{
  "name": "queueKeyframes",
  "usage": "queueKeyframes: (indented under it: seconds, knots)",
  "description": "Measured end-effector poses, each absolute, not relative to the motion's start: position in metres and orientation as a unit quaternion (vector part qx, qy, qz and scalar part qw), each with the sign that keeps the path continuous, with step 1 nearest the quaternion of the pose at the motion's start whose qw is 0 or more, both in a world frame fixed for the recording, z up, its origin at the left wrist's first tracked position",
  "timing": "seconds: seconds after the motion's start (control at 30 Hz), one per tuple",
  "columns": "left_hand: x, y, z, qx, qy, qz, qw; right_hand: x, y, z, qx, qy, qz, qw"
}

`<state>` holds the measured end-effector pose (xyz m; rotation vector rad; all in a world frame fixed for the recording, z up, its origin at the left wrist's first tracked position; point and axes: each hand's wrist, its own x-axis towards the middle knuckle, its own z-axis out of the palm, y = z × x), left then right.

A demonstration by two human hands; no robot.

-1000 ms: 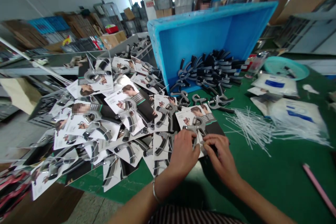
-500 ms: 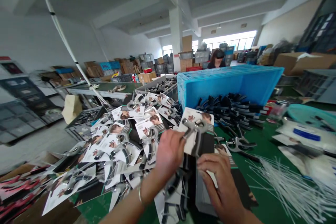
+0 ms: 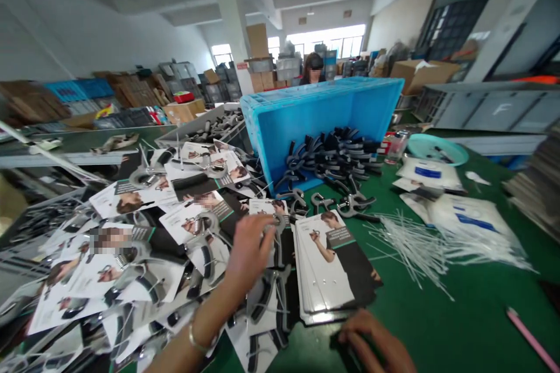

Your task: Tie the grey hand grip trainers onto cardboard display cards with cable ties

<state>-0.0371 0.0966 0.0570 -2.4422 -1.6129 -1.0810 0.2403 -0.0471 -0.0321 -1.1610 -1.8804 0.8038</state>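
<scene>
My left hand (image 3: 251, 245) is closed around a hand grip strengthener (image 3: 278, 224) on its printed card, at the right side of a pile. The fingers cover part of it. Many more carded hand grips (image 3: 205, 233) lie heaped to the left, with grey and black handles tied on by white ties. A stack of printed cards (image 3: 328, 274) rests right of my left hand. My right hand (image 3: 374, 341) is low by the near edge of that stack, fingers loosely bent and apart, with nothing visible in them.
A blue crate (image 3: 324, 90) lies on its side, loose hand grips (image 3: 332, 151) spilling out. White plastic ties (image 3: 411, 245) are strewn on the green table (image 3: 394, 309). Plastic bags (image 3: 472, 215), a turquoise basin (image 3: 437, 148) and a pink pen (image 3: 531, 338) are to the right. A co-worker (image 3: 313, 67) is behind the crate.
The carded hand grip, earlier held up between both hands, is now down at the pile in my left hand. My right hand has drawn back toward me. The view has turned right.
</scene>
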Motion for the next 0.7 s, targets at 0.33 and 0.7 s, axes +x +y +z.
queueKeyframes:
  seconds: [0.33,0.7]
  knots:
    - [0.058,0.080,-0.041,-0.732,-0.580,-0.285,-0.215,0.348,0.123,-0.023,-0.639,-0.691,0.138,0.308]
    - [0.066,0.069,-0.051,-0.712,-0.560,-0.311,-0.287,0.384,0.101,-0.068,-0.679,-0.706,0.158,0.122]
